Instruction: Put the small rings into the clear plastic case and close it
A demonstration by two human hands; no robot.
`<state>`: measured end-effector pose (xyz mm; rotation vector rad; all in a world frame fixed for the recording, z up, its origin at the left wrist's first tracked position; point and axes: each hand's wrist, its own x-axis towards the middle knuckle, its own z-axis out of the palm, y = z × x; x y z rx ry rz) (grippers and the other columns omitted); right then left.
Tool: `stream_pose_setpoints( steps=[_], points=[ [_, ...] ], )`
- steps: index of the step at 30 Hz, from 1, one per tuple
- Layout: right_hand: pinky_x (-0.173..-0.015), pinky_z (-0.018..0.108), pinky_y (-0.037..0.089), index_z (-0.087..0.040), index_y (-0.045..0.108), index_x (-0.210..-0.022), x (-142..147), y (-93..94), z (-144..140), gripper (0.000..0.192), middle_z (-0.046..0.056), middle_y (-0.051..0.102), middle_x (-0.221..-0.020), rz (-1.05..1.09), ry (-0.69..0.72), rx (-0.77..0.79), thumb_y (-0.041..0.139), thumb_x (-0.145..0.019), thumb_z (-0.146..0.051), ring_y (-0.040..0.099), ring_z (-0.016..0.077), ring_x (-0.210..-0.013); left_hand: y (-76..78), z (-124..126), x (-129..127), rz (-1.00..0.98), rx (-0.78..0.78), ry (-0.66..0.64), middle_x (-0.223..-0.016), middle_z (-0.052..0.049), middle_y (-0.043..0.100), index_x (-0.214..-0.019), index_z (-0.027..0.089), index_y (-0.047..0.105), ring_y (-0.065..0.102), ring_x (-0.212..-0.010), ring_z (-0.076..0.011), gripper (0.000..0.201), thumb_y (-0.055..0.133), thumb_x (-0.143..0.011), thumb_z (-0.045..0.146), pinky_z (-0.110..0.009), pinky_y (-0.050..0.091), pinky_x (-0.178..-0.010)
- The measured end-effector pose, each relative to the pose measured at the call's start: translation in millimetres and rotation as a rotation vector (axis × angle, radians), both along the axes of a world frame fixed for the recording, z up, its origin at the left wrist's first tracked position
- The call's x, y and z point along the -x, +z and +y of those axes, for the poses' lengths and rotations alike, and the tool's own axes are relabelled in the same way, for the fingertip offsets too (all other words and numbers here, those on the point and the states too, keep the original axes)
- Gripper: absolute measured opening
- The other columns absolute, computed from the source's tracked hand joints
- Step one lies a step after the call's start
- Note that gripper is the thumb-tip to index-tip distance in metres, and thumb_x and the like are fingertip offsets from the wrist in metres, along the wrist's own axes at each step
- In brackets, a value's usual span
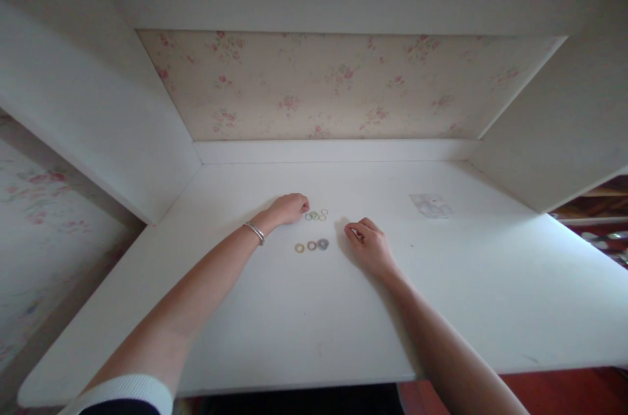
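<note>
Clearly, the left side begins with the bare forearm reaching in over the white tabletop [235, 336], a silvery bracelet [255, 232] at its wrist. The left hand [290, 208] is curled, its fingertips turned down just beside a small group of thin, pale rings [314, 215]; whether it pinches one or only touches the nearest, I cannot tell. A careless drag of those fingers could scatter the group, since the rings lie loose and some seem to overlap, so moving one may pull its neighbour along.

Nearer the person, below that group, a row runs from a yellow ring [296, 248] through a reddish ring [309, 246] to a bluish-grey ring [320, 245], the last two close together. A lowered wrist or palm could nudge them out of line.

To their right, the right hand [367, 241] hovers or rests with fingers bent and thumb drawn in, a narrow grip; anything inside is too small to make out. If it does hold a ring, a loose pinch could let it drop and roll. Farther right, well apart, lies a clear plastic bag [430, 205], thin enough to slide if brushed.
</note>
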<state>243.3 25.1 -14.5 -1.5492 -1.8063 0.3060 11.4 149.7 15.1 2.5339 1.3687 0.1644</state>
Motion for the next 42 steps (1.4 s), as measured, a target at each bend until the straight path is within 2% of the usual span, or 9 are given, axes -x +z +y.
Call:
stream_pose_setpoints(
  steps=[4, 8, 12, 15, 26, 32, 36, 39, 42],
  points=[
    [-0.061, 0.024, 0.039, -0.022, 0.068, -0.088, 0, -1.1, 1, 0.028, 0.002, 0.057, -0.08, 0.009, 0.007, 0.002, 0.044, -0.088, -0.037, 0.053, 0.0111, -0.064, 4.4, -21, 5, -0.051, -0.022, 0.003, -0.1, -0.005, 0.067, -0.093, 0.019, 0.066, 0.06, -0.089, -0.0167, 0.024, 0.044, -0.087, 0.027, -0.025, 0.043, -0.079],
    [-0.062, 0.024, 0.04, -0.022, 0.068, -0.088, 1, 0.2, 2, 0.028, 0.003, 0.057, -0.08, -0.007, 0.015, 0.012, 0.044, -0.088, -0.037, 0.054, 0.0113, -0.064, 11.1, -59, 10, -0.161, -0.024, -0.091, -0.096, -0.002, 0.066, -0.089, 0.021, 0.065, 0.06, -0.085, -0.0148, 0.022, 0.044, -0.088, 0.03, -0.023, 0.043, -0.077],
    [-0.062, 0.024, 0.039, -0.022, 0.068, -0.087, 3, 2.5, 1, 0.028, 0.003, 0.057, -0.08, -0.022, 0.016, 0.017, 0.044, -0.088, -0.037, 0.054, 0.0108, -0.063, 19.5, -95, 10, -0.132, -0.006, -0.143, -0.095, -0.001, 0.066, -0.09, 0.023, 0.064, 0.06, -0.084, -0.0148, 0.02, 0.045, -0.088, 0.028, -0.024, 0.043, -0.074],
    [-0.061, 0.024, 0.039, -0.022, 0.068, -0.086, 4, 3.2, 0, 0.029, 0.003, 0.057, -0.079, -0.031, 0.007, 0.01, 0.044, -0.088, -0.038, 0.054, 0.011, -0.063, 23.0, -108, 8, -0.091, -0.02, -0.175, -0.097, 0.0, 0.065, -0.092, 0.024, 0.064, 0.06, -0.086, -0.0157, 0.021, 0.043, -0.089, 0.027, -0.025, 0.043, -0.074],
    [-0.062, 0.024, 0.041, -0.021, 0.068, -0.088, 4, 0.1, 0, 0.033, 0.005, 0.059, -0.083, -0.042, 0.024, 0.012, 0.042, -0.089, -0.04, 0.055, 0.012, -0.064, 21.5, -109, 6, -0.051, 0.037, -0.143, -0.098, -0.002, 0.066, -0.095, 0.028, 0.067, 0.061, -0.089, -0.0179, 0.027, 0.041, -0.089, 0.029, -0.027, 0.044, -0.078],
    [-0.066, 0.024, 0.04, -0.025, 0.063, -0.108, 5, 0.9, 19, 0.029, 0.004, 0.058, -0.096, -0.199, 0.073, 0.081, 0.042, -0.089, -0.03, 0.057, 0.0126, -0.072, 15.0, -108, 28, -0.324, -0.048, 0.036, -0.097, -0.002, 0.068, -0.095, 0.024, 0.067, 0.062, -0.09, -0.0158, 0.027, 0.042, -0.09, 0.031, -0.026, 0.046, -0.084],
    [-0.061, 0.024, 0.037, -0.034, 0.056, -0.121, 13, 6.5, 41, 0.037, 0.004, 0.056, -0.099, -0.374, 0.111, 0.137, 0.038, -0.09, -0.026, 0.055, 0.0122, -0.067, -0.9, -108, 48, -0.554, 0.087, 0.187, -0.099, -0.003, 0.069, -0.097, 0.019, 0.066, 0.064, -0.09, -0.0145, 0.027, 0.046, -0.088, 0.033, -0.025, 0.049, -0.085],
    [-0.059, 0.024, 0.036, -0.037, 0.058, -0.119, 18, 11.8, 53, 0.035, 0.004, 0.055, -0.096, -0.43, 0.145, 0.152, 0.038, -0.091, -0.029, 0.054, 0.0107, -0.063, -11.5, -106, 55, -0.618, 0.196, 0.258, -0.098, -0.003, 0.07, -0.096, 0.018, 0.066, 0.065, -0.09, -0.0145, 0.024, 0.05, -0.085, 0.032, -0.025, 0.05, -0.085],
    [-0.059, 0.024, 0.036, -0.033, 0.064, -0.109, 18, 16.1, 56, 0.028, 0.004, 0.055, -0.096, -0.428, 0.159, 0.135, 0.042, -0.09, -0.035, 0.054, 0.0107, -0.064, -17.4, -103, 56, -0.624, 0.245, 0.264, -0.096, -0.003, 0.071, -0.094, 0.019, 0.066, 0.065, -0.089, -0.0151, 0.021, 0.051, -0.084, 0.03, -0.026, 0.051, -0.083]
  ],
)
